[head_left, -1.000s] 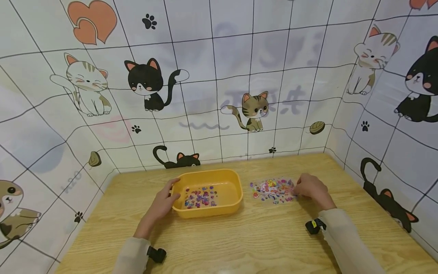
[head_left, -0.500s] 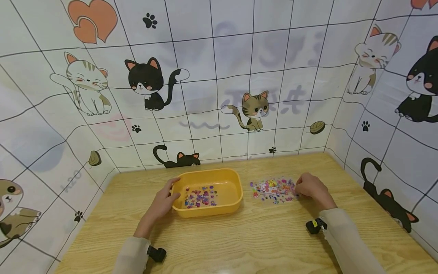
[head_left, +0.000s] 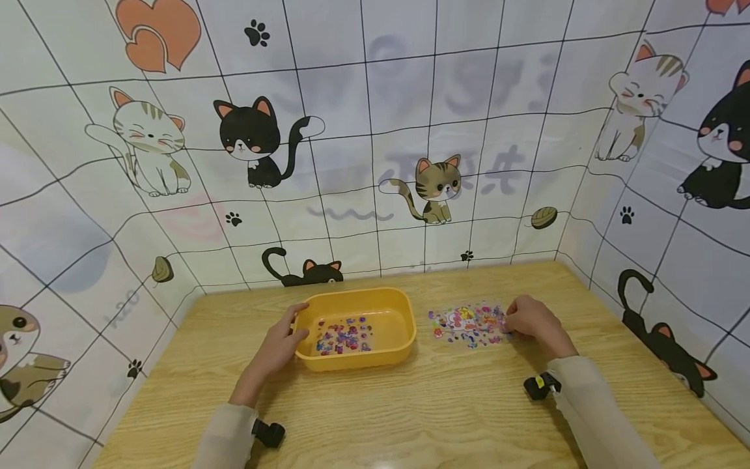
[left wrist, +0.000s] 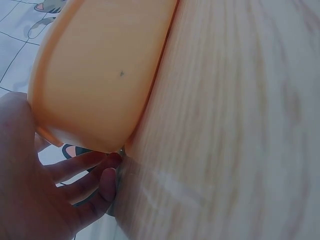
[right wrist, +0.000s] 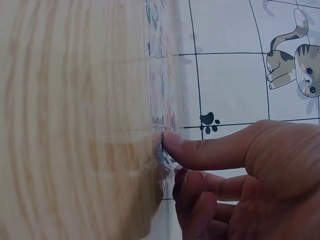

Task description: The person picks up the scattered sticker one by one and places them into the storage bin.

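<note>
Head view:
- My left hand (head_left: 275, 345) is gripping the yellow, rounded rectangular plastic tray (head_left: 389, 332) by its left end, thumb and fingers bending about that corner.
- A cluster of small purple, red and blue pieces (head_left: 344, 339) is lying inside the tray, on the side nearer my left hand; whether loose or on a backing, I cannot tell.
- My right hand (head_left: 532, 319) is pinching the right edge of a clear sheet of small multicoloured stickers (head_left: 465, 322), which is lying between the tray and that hand, well apart from my left hand.
- Both hands are working above a pale wood-grained table (head_left: 375, 417).
- Beige sleeves (head_left: 592, 404) are covering my forearms; a small black camera (head_left: 268, 434) is sitting at each wrist.
- A white wall covering with black grid lines and cartoon cats (head_left: 351, 130) is standing beyond my hands.

Left wrist view:
- My thumb is reaching the tray's rim; the other fingers are bending beside its outer wall, close to the table.
- A small dark mark (left wrist: 121, 73) is showing on that wall.

Right wrist view:
- My thumb and forefinger are pressing together on the sheet's edge, the remaining fingers curling below.
- The sheet is appearing nearly edge-on, its designs unreadable.
</note>
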Available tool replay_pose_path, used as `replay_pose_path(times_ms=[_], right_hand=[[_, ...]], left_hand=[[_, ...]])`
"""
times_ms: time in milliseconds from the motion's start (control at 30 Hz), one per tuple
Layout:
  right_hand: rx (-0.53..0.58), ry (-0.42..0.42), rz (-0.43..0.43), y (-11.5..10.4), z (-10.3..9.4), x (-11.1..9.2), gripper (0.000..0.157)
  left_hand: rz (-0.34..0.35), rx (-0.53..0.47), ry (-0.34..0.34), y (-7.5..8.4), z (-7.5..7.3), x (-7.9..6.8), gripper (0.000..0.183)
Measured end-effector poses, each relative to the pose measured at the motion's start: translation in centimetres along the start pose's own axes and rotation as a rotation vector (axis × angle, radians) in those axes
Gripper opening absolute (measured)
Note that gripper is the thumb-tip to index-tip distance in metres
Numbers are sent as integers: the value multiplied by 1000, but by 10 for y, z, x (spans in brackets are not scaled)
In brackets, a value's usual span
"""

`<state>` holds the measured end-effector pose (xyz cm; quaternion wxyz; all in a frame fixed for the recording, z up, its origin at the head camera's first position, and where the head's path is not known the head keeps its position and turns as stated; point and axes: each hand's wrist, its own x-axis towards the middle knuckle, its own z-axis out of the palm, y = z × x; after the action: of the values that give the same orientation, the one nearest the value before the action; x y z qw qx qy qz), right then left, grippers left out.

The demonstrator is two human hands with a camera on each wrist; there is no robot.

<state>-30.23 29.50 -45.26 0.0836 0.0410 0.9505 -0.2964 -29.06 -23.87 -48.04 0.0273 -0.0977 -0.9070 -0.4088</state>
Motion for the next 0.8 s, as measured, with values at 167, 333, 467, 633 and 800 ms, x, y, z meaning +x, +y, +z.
replay_pose_path(times_ms=[167,333,467,633,800], right_hand=[[23,11,-7,0,1,-1,13],[40,5,-21,1,2,1,26],[44,-2,-42,3,4,4,35],[49,-19,-73,4,1,2,24],[58,-26,-87,2,-3,-1,12]], left_hand=[[2,-5,-1,-1,0,0,55],[-14,-4,-2,-1,1,2,54],[-25,-2,2,0,1,1,54],[-28,5,1,2,0,-1,54],[-28,-1,-5,2,0,-1,54]])
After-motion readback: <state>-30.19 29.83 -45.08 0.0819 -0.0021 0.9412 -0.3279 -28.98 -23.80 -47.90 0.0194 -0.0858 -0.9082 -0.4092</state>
